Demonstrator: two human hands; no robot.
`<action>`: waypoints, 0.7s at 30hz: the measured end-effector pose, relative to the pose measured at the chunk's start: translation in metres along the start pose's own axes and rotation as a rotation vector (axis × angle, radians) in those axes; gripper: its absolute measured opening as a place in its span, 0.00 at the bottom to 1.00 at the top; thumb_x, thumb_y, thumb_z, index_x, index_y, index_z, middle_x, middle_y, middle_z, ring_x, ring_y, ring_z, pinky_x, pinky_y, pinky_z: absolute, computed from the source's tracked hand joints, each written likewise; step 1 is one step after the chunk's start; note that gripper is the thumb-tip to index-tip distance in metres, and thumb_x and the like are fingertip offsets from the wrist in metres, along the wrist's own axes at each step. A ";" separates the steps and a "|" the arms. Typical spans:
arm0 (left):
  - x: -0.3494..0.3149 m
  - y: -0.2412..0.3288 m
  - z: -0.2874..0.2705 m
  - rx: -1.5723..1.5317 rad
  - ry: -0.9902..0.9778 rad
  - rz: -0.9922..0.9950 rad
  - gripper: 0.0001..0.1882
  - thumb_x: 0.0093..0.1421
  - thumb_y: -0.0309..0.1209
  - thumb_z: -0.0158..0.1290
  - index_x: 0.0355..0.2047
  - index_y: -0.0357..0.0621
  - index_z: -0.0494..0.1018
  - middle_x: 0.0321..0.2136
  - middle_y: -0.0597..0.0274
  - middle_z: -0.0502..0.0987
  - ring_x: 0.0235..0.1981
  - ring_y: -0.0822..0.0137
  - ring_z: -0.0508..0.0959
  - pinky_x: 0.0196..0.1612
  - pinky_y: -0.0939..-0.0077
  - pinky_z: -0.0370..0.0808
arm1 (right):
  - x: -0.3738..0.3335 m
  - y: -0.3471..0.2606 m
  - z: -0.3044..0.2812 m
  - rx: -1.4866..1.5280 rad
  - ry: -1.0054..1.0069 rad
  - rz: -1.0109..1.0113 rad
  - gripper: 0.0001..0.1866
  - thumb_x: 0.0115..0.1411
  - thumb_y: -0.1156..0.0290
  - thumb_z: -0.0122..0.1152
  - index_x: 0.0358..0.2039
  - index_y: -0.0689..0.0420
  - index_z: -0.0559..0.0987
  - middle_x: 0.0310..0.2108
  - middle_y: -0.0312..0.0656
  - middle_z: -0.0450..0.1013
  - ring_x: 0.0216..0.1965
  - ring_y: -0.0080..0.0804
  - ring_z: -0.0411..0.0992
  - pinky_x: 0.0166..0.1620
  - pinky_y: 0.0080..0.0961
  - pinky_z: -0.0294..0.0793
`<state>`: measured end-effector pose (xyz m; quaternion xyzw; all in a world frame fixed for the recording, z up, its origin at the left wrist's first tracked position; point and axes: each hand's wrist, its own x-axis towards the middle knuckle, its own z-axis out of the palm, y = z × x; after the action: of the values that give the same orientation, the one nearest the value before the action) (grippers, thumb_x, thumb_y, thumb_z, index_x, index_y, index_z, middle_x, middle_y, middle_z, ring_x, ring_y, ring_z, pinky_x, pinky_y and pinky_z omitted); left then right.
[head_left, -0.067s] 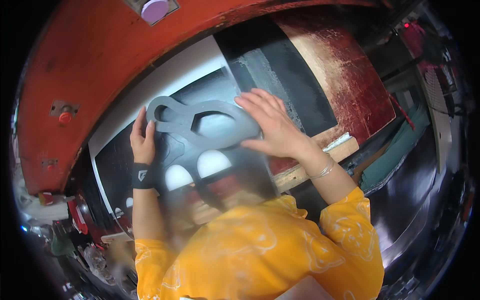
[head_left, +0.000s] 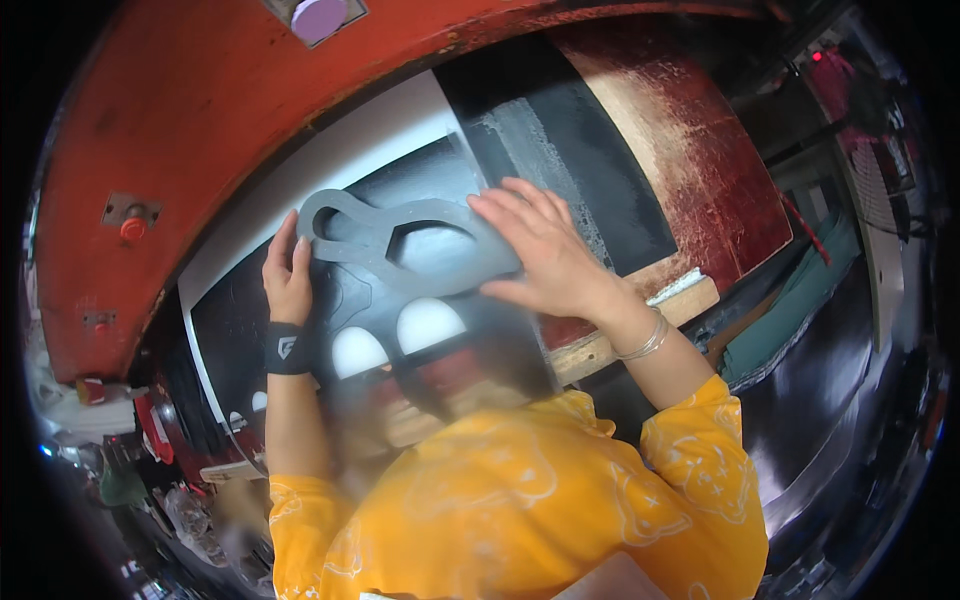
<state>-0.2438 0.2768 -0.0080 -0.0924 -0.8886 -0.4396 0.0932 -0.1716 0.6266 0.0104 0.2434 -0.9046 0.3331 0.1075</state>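
Between my two hands is a grey cutting die point(head_left: 375, 235), a flat-faced frame with a narrow loop at its left end and a wider angular opening towards the right. The fingers and thumb of my left hand point(head_left: 287, 265) close against the loop end. My right hand point(head_left: 535, 245) grips the broad right end, its thumb low and fingers over the far side. Beneath the die lies a black sheet point(head_left: 240, 315) with rounded white cut-outs point(head_left: 430, 325) on its near side. A thin outline shows in the sheet near the loop. Whether the die touches the sheet I cannot tell.
An orange machine body point(head_left: 200, 120) curves along the far and left sides, with a red button point(head_left: 132, 228) and a lilac knob point(head_left: 316, 18). A worn red board point(head_left: 720, 150) lies at right, beside a wooden strip point(head_left: 640, 325) and green sheets point(head_left: 780, 315).
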 end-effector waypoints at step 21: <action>0.002 -0.009 -0.008 -0.126 0.096 -0.052 0.19 0.66 0.38 0.43 0.49 0.39 0.74 0.43 0.48 0.78 0.47 0.55 0.77 0.51 0.70 0.69 | 0.051 -0.008 -0.006 -0.102 -0.252 0.014 0.50 0.35 0.61 0.76 0.61 0.53 0.65 0.57 0.48 0.65 0.63 0.46 0.55 0.65 0.43 0.46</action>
<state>-0.2474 0.2655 -0.0093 -0.0535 -0.8557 -0.5009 0.1182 -0.2112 0.6057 0.0377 0.2712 -0.9284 0.2542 0.0032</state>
